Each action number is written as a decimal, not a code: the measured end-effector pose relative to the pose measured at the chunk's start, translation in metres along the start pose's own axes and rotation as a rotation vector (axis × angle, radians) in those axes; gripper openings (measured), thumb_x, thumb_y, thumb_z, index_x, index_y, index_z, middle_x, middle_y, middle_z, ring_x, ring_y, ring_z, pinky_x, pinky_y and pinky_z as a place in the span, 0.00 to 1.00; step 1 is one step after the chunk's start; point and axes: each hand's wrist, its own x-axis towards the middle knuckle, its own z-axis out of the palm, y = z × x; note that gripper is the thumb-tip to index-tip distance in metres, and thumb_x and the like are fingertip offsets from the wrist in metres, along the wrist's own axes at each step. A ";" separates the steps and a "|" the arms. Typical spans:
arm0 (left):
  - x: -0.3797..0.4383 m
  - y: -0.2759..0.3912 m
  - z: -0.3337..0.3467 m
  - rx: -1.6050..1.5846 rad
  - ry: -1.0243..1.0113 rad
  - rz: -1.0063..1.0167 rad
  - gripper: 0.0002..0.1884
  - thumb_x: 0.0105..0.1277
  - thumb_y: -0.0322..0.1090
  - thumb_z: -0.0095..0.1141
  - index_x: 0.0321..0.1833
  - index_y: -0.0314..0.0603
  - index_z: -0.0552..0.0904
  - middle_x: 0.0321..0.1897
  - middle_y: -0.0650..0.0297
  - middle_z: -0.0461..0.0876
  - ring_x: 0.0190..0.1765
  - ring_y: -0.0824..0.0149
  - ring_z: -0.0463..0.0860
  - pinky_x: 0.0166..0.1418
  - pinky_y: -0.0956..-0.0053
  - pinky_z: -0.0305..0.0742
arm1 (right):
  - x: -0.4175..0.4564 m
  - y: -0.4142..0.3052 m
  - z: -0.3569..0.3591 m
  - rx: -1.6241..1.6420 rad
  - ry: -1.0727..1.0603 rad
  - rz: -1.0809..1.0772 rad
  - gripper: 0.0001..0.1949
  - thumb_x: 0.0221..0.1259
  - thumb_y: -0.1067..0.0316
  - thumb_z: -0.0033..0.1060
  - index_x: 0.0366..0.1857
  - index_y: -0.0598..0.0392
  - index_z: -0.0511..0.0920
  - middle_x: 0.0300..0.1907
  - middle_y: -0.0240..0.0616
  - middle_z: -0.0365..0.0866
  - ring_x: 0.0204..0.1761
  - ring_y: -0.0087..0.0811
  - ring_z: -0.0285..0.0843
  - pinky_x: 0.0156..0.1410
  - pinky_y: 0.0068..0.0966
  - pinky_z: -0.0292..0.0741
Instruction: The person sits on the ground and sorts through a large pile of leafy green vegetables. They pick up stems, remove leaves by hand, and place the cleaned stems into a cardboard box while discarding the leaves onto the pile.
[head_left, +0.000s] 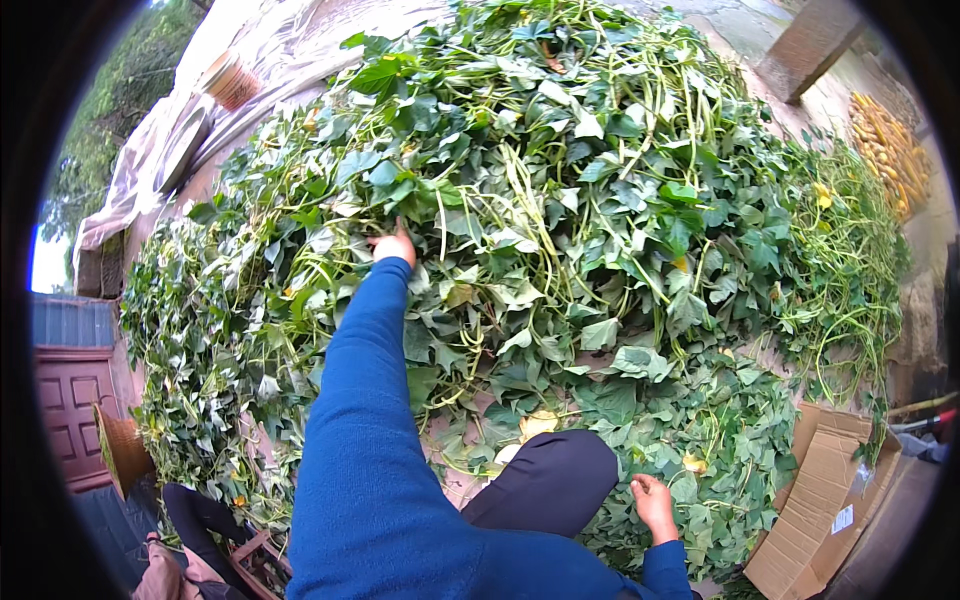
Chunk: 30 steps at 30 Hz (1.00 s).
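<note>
A broad heap of leafy green vines (525, 255), which look like sweet potato vines, spreads before me with long pale stems among the leaves. My left hand (394, 246) reaches far forward into the heap, thumb and a finger spread apart; leaves hide some of its other fingers. No stem shows clearly in its grasp. Low on the right, beside my knee (559, 476), my right hand (651, 501) hovers over loose picked leaves (705, 420). Its fingers are loosely bent, and nothing shows between them.
A flattened cardboard box (806, 499) lies at right; corn cobs (889, 150) are piled beyond a post (810, 49). At upper left are a basket (231, 79), a round tray (184, 146) and white sheeting (300, 45). A seated person (202, 540) is at lower left, near a woven hat (124, 450).
</note>
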 end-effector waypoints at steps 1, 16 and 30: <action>-0.022 0.030 0.009 0.013 0.064 0.154 0.33 0.67 0.30 0.34 0.74 0.59 0.44 0.52 0.17 0.63 0.43 0.42 0.82 0.47 0.56 0.77 | 0.002 0.003 -0.006 -0.018 0.040 0.027 0.12 0.59 0.66 0.58 0.43 0.60 0.80 0.37 0.46 0.83 0.39 0.34 0.83 0.46 0.27 0.77; -0.061 0.090 -0.256 0.203 0.319 0.701 0.19 0.45 0.52 0.66 0.30 0.43 0.84 0.34 0.56 0.84 0.39 0.59 0.84 0.42 0.67 0.79 | 0.058 -0.049 -0.020 -0.448 0.381 -0.054 0.34 0.49 0.61 0.66 0.59 0.68 0.64 0.61 0.59 0.63 0.64 0.53 0.59 0.69 0.38 0.58; -0.130 0.435 -0.213 -0.655 0.337 0.867 0.62 0.42 0.74 0.57 0.69 0.27 0.52 0.64 0.37 0.59 0.69 0.46 0.58 0.71 0.60 0.51 | 0.190 0.016 0.026 -0.466 0.184 0.253 0.68 0.30 0.34 0.72 0.65 0.77 0.39 0.70 0.68 0.35 0.74 0.56 0.29 0.76 0.40 0.35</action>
